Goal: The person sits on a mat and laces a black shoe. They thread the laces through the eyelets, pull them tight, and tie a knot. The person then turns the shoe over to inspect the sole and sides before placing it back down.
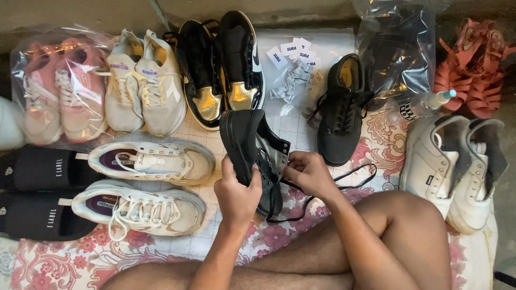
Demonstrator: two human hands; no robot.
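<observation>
Leftmost, bagged pink sneakers (pixel 59 86) and white sneakers (pixel 145 185) lie on the floral cloth (pixel 80 258). Centre: left hand (pixel 236 196) clamps a black shoe (pixel 252 145) held above the cloth; right hand (pixel 307 173) pinches its lace (pixel 344 185). Right: its mate (pixel 341 115), white high-tops (pixel 457 166).

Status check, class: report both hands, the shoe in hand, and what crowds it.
Left hand grips black sneaker. Right hand pinches its black lace. Matching black sneaker and white sneakers lie close by.

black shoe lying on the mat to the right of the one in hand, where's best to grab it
Grip the black lace-up shoe at its heel collar, coming from above at the far end: it lies sole down, opening up, toe toward the person, and the rim there is bare of laces.
</observation>
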